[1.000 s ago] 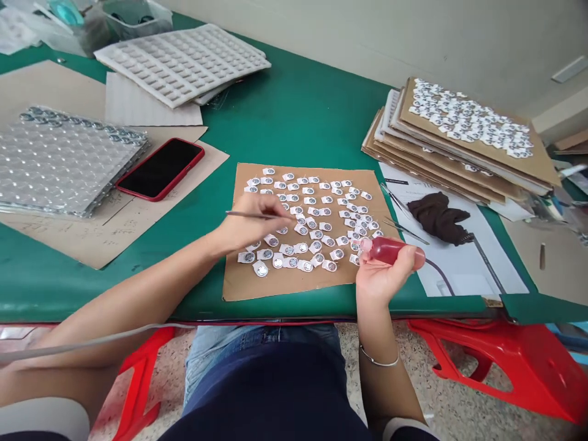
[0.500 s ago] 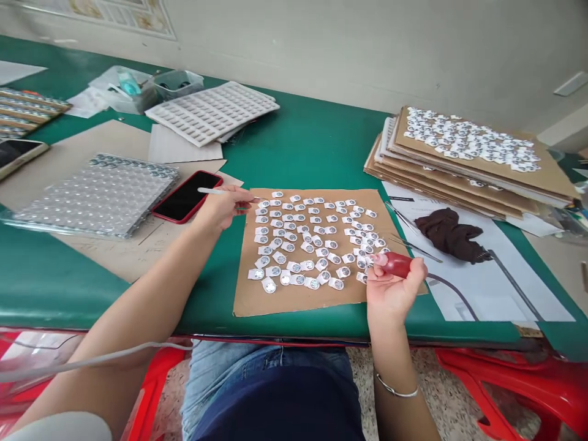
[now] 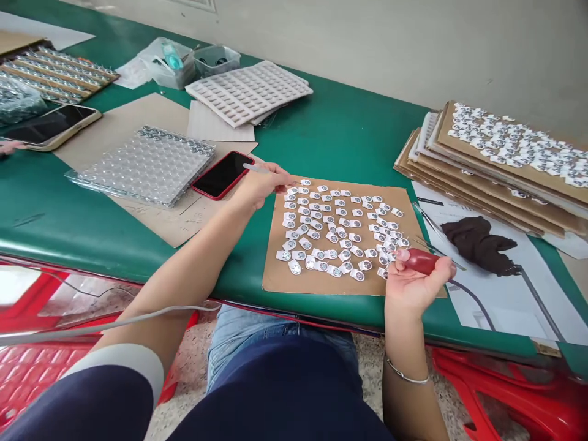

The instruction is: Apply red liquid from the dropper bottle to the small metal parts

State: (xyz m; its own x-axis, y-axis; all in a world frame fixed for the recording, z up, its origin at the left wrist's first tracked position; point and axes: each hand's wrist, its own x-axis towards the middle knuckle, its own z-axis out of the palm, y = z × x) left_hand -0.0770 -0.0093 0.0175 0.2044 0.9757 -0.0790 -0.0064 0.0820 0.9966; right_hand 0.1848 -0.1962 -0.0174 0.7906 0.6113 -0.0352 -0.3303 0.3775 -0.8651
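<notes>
Right hand (image 3: 261,187) pinched shut, thumb against fingertips, on a slim pale stick (image 3: 254,168), its pale end angled out past the knuckles. Just ahead of that hand, the edge of a brown cardboard sheet (image 3: 331,285), carrying dozens of small white tabs with round silver discs (image 3: 337,245), set in loose rows across most of its surface, with a bare cardboard margin left nearest the body. Across the sheet from the right hand, left hand (image 3: 416,288) cupped palm up, fingers curled around a red rubber bulb (image 3: 420,261), its pale nozzle just beside the last tabs. Beyond the left hand, tweezers (image 3: 429,220) and a dark brown cloth (image 3: 478,245) on white paper, then a stack of cardboard sheets, its top sheet (image 3: 500,171) densely covered with similar tabs: seemingly a fuller batch, though how much remained impossible to tell. Just beside the right hand, a red-cased phone (image 3: 223,174) and a clear blister sheet (image 3: 147,165). Ahead of both hands, a stretch of green desk (image 3: 340,122) and a white foam tray (image 3: 248,92); the desk's near edge ran under both forearms.
</notes>
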